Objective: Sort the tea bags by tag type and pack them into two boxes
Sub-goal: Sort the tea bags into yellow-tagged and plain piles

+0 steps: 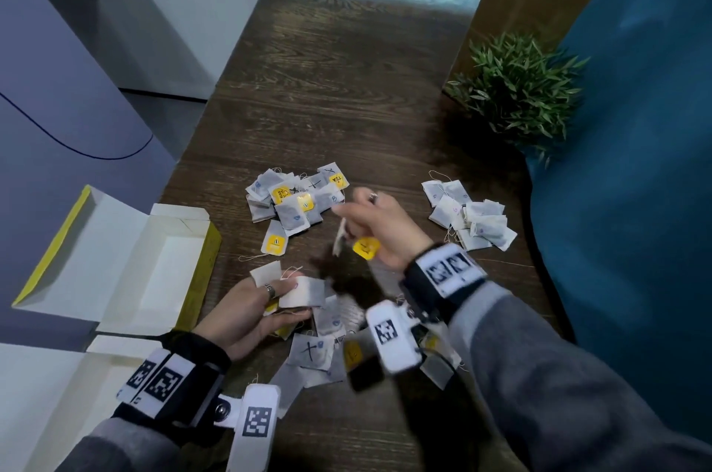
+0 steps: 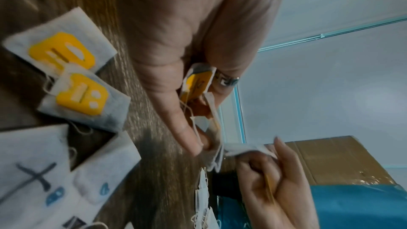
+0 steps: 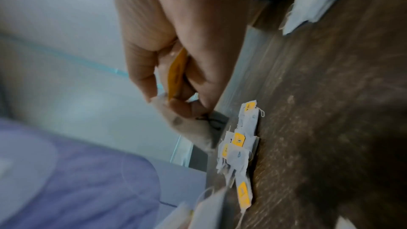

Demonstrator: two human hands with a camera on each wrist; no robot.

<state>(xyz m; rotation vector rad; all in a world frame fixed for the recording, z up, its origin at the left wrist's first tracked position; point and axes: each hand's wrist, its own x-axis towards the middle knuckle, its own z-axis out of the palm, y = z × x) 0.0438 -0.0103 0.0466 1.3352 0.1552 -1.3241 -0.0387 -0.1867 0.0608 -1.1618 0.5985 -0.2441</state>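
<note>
A: Right hand is lifted over the table, fingers pinching a yellow-tag tea bag — the bag end is blurred, so I'd guess it's swinging on its string.

B: And the left hand?

A: Curled round a small stack of tea bags, at least 1 yellow tag among them in the wrist view. My worry: the stack fans out and slips, or a loose string snags the unsorted heap under both wrists and drags bags along.

B: Mixing the piles?

A: Likely. The yellow-tag pile sits just beyond the right hand; the plain pile lies further right, near the table's right edge, so a careless sweep could knock bags off.

B: Room to move?

A: Bare wood beyond the piles. The open box lies at the left edge, partly overhanging, so it could tip if pressed. The plant stands well clear.
</note>
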